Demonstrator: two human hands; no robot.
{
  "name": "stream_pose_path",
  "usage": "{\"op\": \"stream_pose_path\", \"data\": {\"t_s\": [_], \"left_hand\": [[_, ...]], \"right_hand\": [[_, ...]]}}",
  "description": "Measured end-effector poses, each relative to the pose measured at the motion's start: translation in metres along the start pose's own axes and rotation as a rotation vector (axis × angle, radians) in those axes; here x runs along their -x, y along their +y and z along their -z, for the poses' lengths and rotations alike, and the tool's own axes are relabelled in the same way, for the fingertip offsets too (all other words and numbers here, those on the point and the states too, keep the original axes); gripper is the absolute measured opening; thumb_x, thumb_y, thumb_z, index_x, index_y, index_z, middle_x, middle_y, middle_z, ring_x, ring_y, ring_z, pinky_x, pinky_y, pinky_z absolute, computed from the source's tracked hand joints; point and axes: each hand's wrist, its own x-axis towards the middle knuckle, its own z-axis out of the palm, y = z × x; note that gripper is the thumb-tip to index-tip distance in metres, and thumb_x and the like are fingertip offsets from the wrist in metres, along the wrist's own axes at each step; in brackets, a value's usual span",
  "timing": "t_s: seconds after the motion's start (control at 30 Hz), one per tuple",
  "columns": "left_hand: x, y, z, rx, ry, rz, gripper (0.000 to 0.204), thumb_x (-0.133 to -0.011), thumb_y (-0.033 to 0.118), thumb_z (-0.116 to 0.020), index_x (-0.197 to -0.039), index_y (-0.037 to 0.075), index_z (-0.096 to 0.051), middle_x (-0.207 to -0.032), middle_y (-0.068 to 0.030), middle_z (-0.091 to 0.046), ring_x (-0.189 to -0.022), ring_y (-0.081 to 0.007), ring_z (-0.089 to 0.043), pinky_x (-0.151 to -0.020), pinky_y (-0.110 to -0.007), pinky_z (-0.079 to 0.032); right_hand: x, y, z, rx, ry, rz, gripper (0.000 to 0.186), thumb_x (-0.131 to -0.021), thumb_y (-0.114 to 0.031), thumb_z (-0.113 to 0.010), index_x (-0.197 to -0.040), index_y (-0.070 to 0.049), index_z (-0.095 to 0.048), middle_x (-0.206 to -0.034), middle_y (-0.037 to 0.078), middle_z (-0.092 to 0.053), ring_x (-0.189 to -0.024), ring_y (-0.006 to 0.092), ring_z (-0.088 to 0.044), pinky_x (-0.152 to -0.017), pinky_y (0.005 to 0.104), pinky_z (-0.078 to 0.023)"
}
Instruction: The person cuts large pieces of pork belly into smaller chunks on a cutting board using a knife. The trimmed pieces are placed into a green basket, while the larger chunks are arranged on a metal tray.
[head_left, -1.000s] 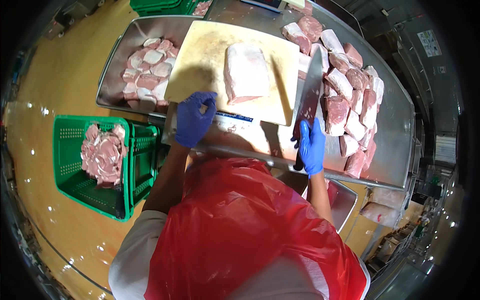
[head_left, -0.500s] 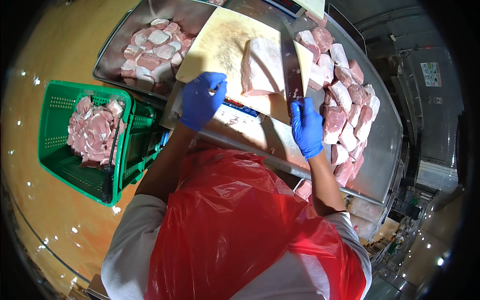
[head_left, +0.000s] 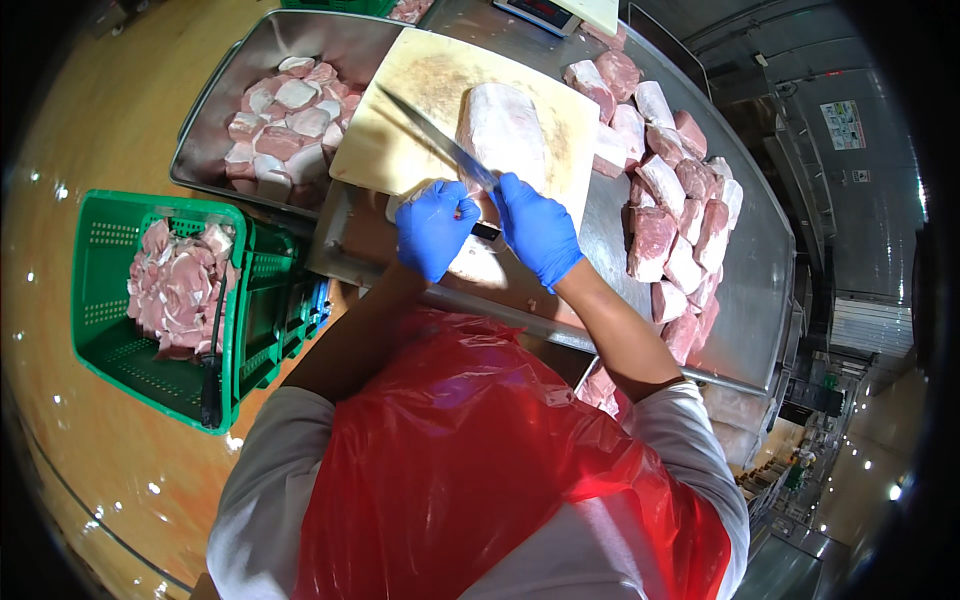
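Note:
My right hand (head_left: 532,232) in a blue glove grips a long knife (head_left: 433,133); its blade slants up and left over the cream cutting board (head_left: 385,55). A pale slab of meat (head_left: 503,126) lies on the board, partly behind the blade. My left hand (head_left: 433,229), also gloved, has its fingers curled at the board's near edge, beside the meat's near end; what they hold, if anything, is hidden.
A steel tub (head_left: 210,85) of meat pieces stands at left, above a green crate (head_left: 92,290) with meat scraps. Several meat chunks (head_left: 682,230) are piled on the steel table (head_left: 752,300) at right. A scale (head_left: 530,15) sits at the back.
The knife has swung from the board's right side to point leftward across it. My right hand has moved left toward my left hand, which has moved slightly right and curled its fingers.

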Motion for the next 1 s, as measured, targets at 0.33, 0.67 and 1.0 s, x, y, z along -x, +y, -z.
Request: {"op": "stream_pose_path", "data": {"t_s": [0.33, 0.67, 1.0], "left_hand": [[0.005, -0.004, 0.009, 0.057, -0.020, -0.032, 0.008, -0.079, 0.010, -0.068, -0.078, 0.008, -0.060, -0.072, -0.0118, -0.059, -0.071, -0.0322, -0.061, -0.067, -0.044, -0.051], [0.002, 0.000, 0.014, 0.078, -0.096, -0.025, 0.007, -0.079, 0.006, -0.068, -0.081, 0.006, -0.061, -0.077, -0.0134, -0.062, -0.072, -0.0333, -0.061, -0.066, -0.043, -0.049], [0.028, -0.076, 0.087, -0.018, 0.309, 0.187, 0.006, -0.087, 0.013, -0.072, -0.091, 0.010, -0.069, -0.084, -0.0057, -0.068, -0.071, -0.0184, -0.064, -0.069, -0.031, -0.053]], "right_hand": [[0.093, 0.137, 0.087, 0.403, -0.452, 0.060, 0.019, -0.098, -0.018, -0.049, -0.117, -0.012, -0.051, -0.096, 0.020, -0.068, -0.073, 0.0424, -0.069, -0.059, 0.0521, -0.055], [0.023, 0.033, 0.028, 0.082, -0.165, 0.051, 0.023, -0.095, -0.013, -0.053, -0.118, -0.014, -0.051, -0.104, 0.021, -0.069, -0.083, 0.0421, -0.069, -0.068, 0.0508, -0.056], [0.123, 0.142, 0.091, 0.189, -0.292, -0.013, 0.019, -0.097, -0.014, -0.057, -0.115, -0.010, -0.056, -0.095, 0.019, -0.071, -0.072, 0.0412, -0.068, -0.062, 0.0469, -0.056]]}}
